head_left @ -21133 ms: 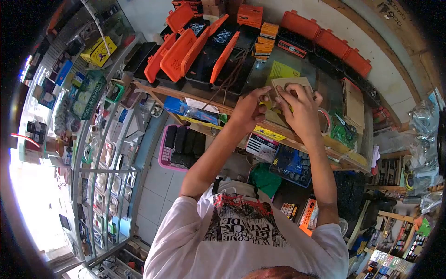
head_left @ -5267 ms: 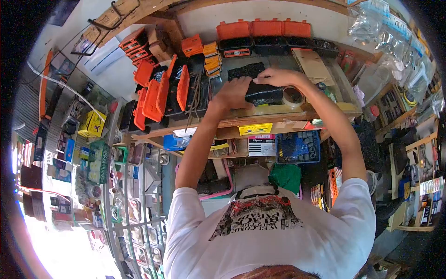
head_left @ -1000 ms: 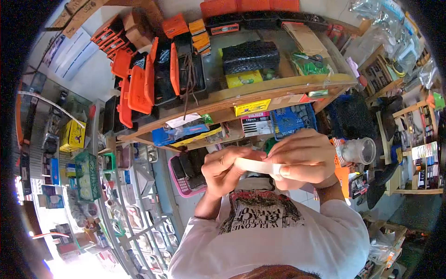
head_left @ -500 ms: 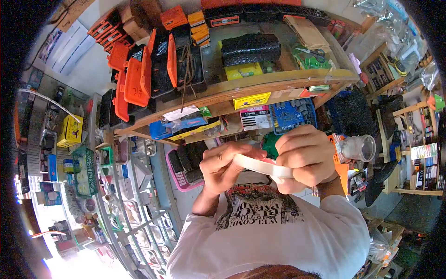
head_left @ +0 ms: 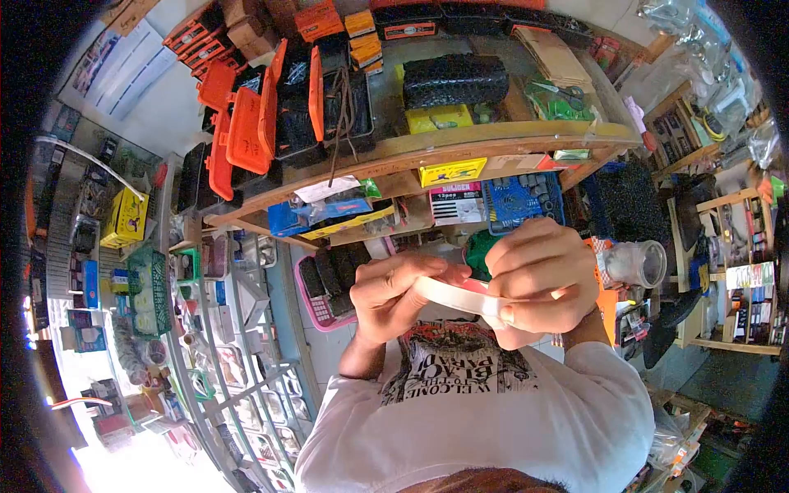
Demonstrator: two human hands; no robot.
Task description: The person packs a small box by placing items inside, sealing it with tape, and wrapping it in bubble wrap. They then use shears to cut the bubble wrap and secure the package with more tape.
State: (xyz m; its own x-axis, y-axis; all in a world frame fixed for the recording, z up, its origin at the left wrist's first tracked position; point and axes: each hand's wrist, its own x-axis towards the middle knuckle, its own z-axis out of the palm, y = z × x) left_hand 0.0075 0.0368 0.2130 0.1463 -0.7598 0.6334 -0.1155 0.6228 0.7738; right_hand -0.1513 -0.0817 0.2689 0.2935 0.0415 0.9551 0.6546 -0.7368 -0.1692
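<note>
A white tape-like roll with a bit of red at its inner edge is held in front of the chest between both hands. My left hand pinches its left end, fingers closed and bent around it. At its right end my right hand has curled fingers, with the thumb against the white band. The far side of the roll is hidden by the fingers. Below the hands is the white printed shirt.
A wooden shelf counter runs beyond the hands, with open orange cases and a black wrapped bundle on it. Under it sit a blue basket and a pink basket. A clear jar is at the right.
The view has shifted slightly. The right thumb now shows against the outside of the white band, and both hands remain on the roll.
</note>
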